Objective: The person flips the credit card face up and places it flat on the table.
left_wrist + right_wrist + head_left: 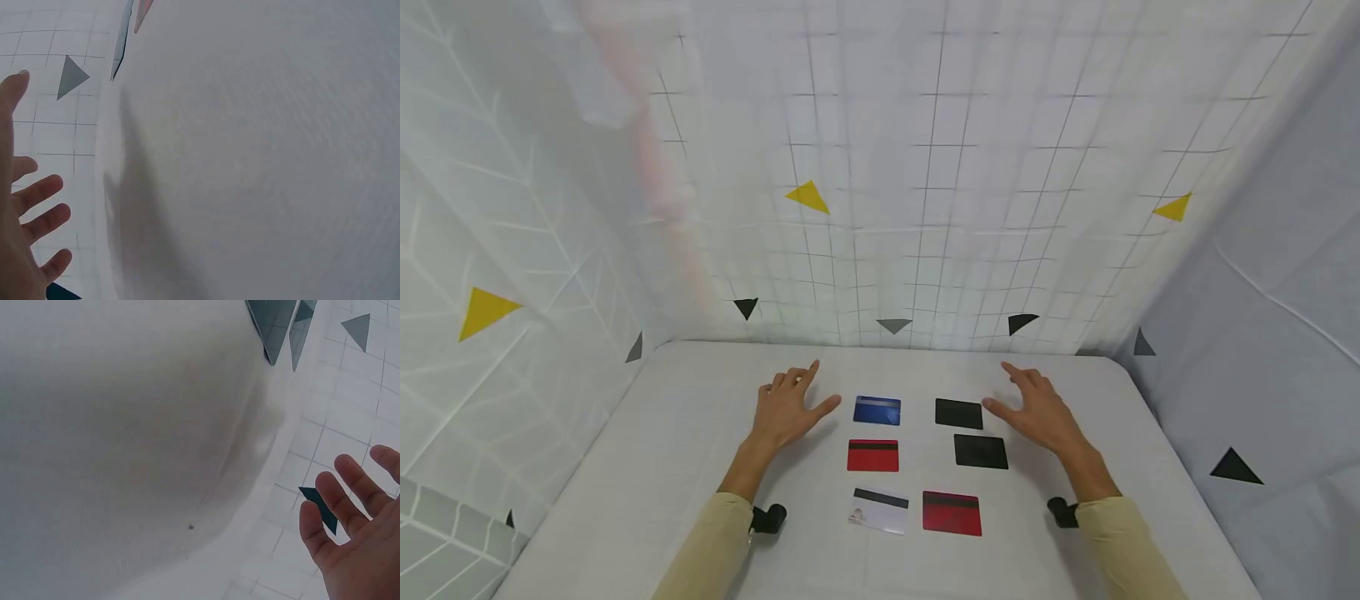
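Note:
Two rough columns of cards lie on the white table. On the left are a blue card [877, 411], a red card [873, 456] with a dark stripe, and a white card [880, 511]. The right column has a black card [958, 413], a second black card [981, 452], and a dark red card [952, 512]. My left hand [786, 410] is held left of the blue card, fingers spread, holding nothing. Beside the upper black card is my right hand [1033, 408], also spread and holding nothing; its thumb tip is close to that card's edge.
The white table [625, 483] has rounded far corners. White sheets with a grid [1000, 167] and yellow and black triangles hang behind it and at both sides. A dark wrist device [767, 519] sits at the left sleeve, another [1063, 512] at the right.

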`<move>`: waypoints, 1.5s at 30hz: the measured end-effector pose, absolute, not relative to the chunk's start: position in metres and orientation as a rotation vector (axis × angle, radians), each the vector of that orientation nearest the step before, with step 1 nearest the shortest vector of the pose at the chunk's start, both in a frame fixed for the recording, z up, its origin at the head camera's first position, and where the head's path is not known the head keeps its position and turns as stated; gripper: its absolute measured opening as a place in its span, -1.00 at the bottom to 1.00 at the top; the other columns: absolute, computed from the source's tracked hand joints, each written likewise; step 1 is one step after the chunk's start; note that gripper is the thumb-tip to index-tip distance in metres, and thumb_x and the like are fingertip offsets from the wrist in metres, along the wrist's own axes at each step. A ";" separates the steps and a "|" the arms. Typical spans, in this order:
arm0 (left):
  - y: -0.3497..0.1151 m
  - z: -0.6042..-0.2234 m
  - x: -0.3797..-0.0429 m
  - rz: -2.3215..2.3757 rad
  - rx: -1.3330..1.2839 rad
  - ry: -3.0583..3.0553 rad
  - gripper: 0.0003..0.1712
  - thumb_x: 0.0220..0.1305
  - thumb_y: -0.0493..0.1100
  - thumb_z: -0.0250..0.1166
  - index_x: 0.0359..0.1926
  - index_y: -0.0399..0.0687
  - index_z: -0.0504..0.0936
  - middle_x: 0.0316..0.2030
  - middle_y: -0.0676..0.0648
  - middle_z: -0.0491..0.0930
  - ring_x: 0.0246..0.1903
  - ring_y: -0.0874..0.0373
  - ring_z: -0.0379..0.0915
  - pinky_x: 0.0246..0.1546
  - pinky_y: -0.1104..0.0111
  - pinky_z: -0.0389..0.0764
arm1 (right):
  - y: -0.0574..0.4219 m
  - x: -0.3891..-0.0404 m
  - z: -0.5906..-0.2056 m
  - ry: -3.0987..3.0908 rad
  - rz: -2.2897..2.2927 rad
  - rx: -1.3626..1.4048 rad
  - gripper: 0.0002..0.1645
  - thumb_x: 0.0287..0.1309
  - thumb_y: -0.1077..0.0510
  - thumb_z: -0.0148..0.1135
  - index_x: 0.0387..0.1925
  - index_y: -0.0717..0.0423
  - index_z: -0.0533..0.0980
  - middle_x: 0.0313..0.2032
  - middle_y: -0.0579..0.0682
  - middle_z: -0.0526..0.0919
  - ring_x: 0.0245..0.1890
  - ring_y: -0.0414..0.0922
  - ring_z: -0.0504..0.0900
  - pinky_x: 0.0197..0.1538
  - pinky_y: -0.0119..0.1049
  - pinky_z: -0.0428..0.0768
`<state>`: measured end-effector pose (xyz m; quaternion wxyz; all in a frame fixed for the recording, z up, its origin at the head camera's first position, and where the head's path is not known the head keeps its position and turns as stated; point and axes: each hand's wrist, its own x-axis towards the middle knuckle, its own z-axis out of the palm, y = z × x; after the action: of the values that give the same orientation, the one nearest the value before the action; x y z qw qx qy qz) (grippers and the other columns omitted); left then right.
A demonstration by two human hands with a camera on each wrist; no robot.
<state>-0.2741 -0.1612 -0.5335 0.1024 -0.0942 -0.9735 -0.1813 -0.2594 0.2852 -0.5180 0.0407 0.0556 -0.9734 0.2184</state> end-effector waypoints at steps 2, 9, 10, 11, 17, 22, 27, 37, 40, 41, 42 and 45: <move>-0.161 -0.535 -0.274 -0.628 -0.295 -2.876 0.03 0.19 0.60 0.06 0.53 0.16 0.26 0.26 -0.12 0.47 0.24 -0.13 0.32 0.18 -0.21 0.30 | 0.282 -0.260 -0.519 -2.982 0.705 0.185 0.14 0.14 -0.55 0.16 0.53 0.00 0.16 0.27 0.27 0.38 0.21 0.23 0.42 0.08 0.34 0.47; -0.158 -0.538 -0.275 -0.945 -0.392 -2.866 -0.08 0.22 0.41 0.27 0.49 0.15 0.33 0.18 -0.07 0.53 0.23 -0.09 0.29 0.25 -0.21 0.24 | 0.269 -0.261 -0.523 -2.995 0.789 0.218 0.04 0.17 -0.43 0.26 0.50 0.02 0.22 0.11 0.20 0.49 0.09 0.14 0.51 0.01 0.20 0.56; -0.158 -0.538 -0.275 -0.960 -0.401 -2.867 -0.08 0.22 0.42 0.27 0.49 0.16 0.33 0.18 -0.06 0.53 0.23 -0.08 0.29 0.26 -0.20 0.24 | 0.267 -0.261 -0.523 -2.998 0.805 0.218 0.03 0.17 -0.42 0.27 0.49 0.01 0.23 0.10 0.20 0.49 0.08 0.13 0.52 0.00 0.19 0.56; -0.158 -0.538 -0.275 -0.972 -0.408 -2.868 -0.08 0.21 0.42 0.28 0.49 0.18 0.32 0.18 -0.06 0.53 0.23 -0.07 0.29 0.26 -0.19 0.24 | 0.265 -0.261 -0.524 -3.001 0.815 0.219 0.02 0.17 -0.41 0.27 0.49 0.00 0.24 0.10 0.19 0.50 0.07 0.12 0.52 -0.01 0.17 0.57; -0.156 -0.540 -0.275 -0.998 -0.462 -2.856 -0.08 0.22 0.38 0.30 0.48 0.09 0.34 0.17 -0.05 0.52 0.24 -0.06 0.30 0.27 -0.17 0.24 | 0.253 -0.260 -0.524 -3.019 0.889 0.252 -0.01 0.18 -0.39 0.28 0.48 -0.01 0.27 0.09 0.14 0.49 0.05 0.09 0.51 -0.06 0.05 0.59; -0.153 -0.543 -0.275 -0.994 -0.500 -2.846 -0.09 0.22 0.34 0.33 0.45 0.00 0.38 0.14 -0.07 0.53 0.22 -0.09 0.32 0.25 -0.18 0.27 | 0.244 -0.260 -0.524 -3.012 0.915 0.309 -0.01 0.16 -0.40 0.30 0.46 0.01 0.30 0.07 0.11 0.51 0.02 0.05 0.52 -0.08 0.02 0.60; -0.150 -0.544 -0.275 -1.015 -0.529 -2.834 -0.11 0.20 0.30 0.36 0.43 -0.04 0.41 0.11 -0.08 0.55 0.20 -0.11 0.33 0.24 -0.18 0.27 | 0.233 -0.263 -0.530 -3.011 0.915 0.353 -0.02 0.15 -0.40 0.30 0.44 0.03 0.32 0.07 0.11 0.52 -0.03 0.03 0.53 -0.05 0.04 0.61; -0.144 -0.552 -0.278 -0.977 -0.555 -2.864 -0.16 0.23 0.27 0.36 0.42 -0.02 0.43 0.09 -0.05 0.55 0.17 -0.05 0.36 0.21 -0.17 0.29 | 0.210 -0.261 -0.530 -3.005 0.963 0.404 -0.05 0.12 -0.38 0.33 0.41 0.02 0.37 0.00 0.04 0.52 -0.12 -0.05 0.52 -0.08 -0.06 0.60; -0.142 -0.551 -0.277 -0.985 -0.562 -2.862 -0.17 0.22 0.25 0.38 0.41 -0.02 0.45 0.05 -0.05 0.56 0.10 -0.01 0.39 0.18 -0.17 0.30 | 0.204 -0.261 -0.530 -3.009 0.959 0.424 -0.02 0.11 -0.43 0.30 0.41 0.02 0.37 0.00 0.03 0.51 -0.11 -0.05 0.52 -0.06 -0.04 0.60; -0.141 -0.551 -0.277 -0.986 -0.566 -2.867 -0.17 0.22 0.25 0.38 0.41 -0.02 0.45 0.04 -0.05 0.56 0.08 0.00 0.40 0.18 -0.16 0.29 | 0.203 -0.261 -0.530 -3.009 0.958 0.428 -0.02 0.11 -0.44 0.29 0.41 0.02 0.37 0.00 0.02 0.51 -0.11 -0.06 0.52 -0.05 -0.04 0.59; -0.140 -0.550 -0.277 -0.989 -0.571 -2.867 -0.17 0.22 0.25 0.39 0.40 -0.03 0.45 0.03 -0.05 0.56 0.05 0.01 0.40 0.16 -0.16 0.30 | 0.202 -0.261 -0.529 -3.007 0.959 0.434 -0.02 0.11 -0.44 0.29 0.41 0.02 0.38 -0.01 0.02 0.51 -0.12 -0.06 0.52 -0.05 -0.03 0.59; -0.139 -0.549 -0.276 -0.991 -0.584 -2.873 -0.17 0.20 0.24 0.40 0.39 -0.04 0.47 0.00 -0.06 0.56 0.02 0.02 0.41 0.15 -0.14 0.31 | 0.198 -0.261 -0.529 -3.006 0.963 0.446 -0.04 0.11 -0.41 0.32 0.40 0.03 0.39 -0.02 0.01 0.52 -0.14 -0.07 0.51 -0.05 -0.04 0.58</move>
<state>-0.2758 -0.1387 -0.5488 0.0236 -0.1888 -0.9281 -0.3200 -0.2607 0.1980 -0.5286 -0.0234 0.1398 -0.9427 0.3020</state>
